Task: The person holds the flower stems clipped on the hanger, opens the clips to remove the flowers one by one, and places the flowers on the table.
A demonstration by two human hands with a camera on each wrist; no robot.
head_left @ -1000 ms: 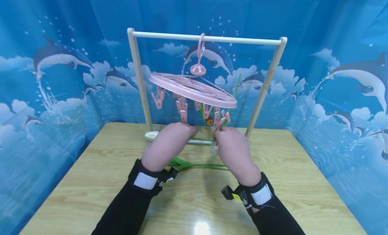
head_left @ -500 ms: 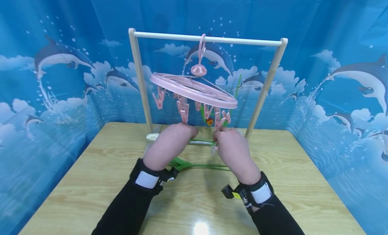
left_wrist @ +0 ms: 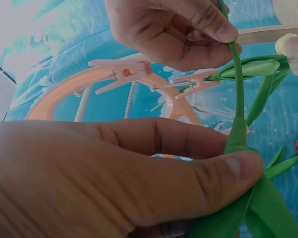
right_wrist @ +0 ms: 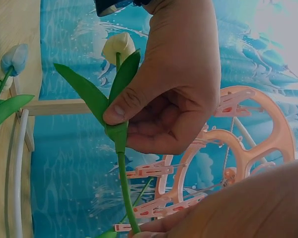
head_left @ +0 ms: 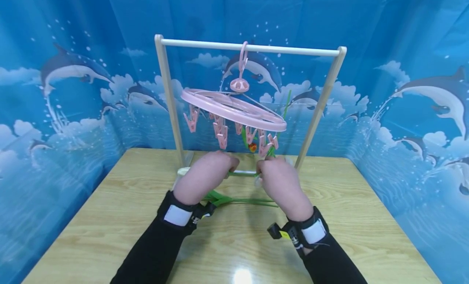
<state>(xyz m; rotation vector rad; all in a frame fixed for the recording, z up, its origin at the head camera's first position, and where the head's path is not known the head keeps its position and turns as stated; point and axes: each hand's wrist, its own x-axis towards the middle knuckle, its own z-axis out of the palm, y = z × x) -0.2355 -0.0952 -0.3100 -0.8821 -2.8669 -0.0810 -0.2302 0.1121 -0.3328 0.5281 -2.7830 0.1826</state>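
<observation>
An artificial tulip with a cream head [right_wrist: 119, 47] lies sideways between my two hands, below the hanging clips. My left hand [head_left: 205, 176] pinches it between thumb and fingers at the base of its green leaves [right_wrist: 82, 91]. Further along, my right hand [head_left: 282, 186] pinches the green stem [left_wrist: 239, 84], seen at the top of the left wrist view. Just above both hands hangs a pink round clip hanger [head_left: 234, 109] with several pink clips [head_left: 222, 137]. A white tulip [left_wrist: 294, 54] and an orange-red tulip [head_left: 252, 147] hang from it upside down.
The hanger hooks over the rail [head_left: 286, 50] of a wooden stand, whose posts [head_left: 169, 88] rise on both sides. Another tulip, its stem and leaves [head_left: 221, 199] showing, lies on the table [head_left: 110, 219]; a blue tulip head [right_wrist: 15, 58] shows in the right wrist view.
Both hands have sunk slightly with the tulip, and its stem now sits a little lower, further beneath the clips. The hanger has hardly moved.
</observation>
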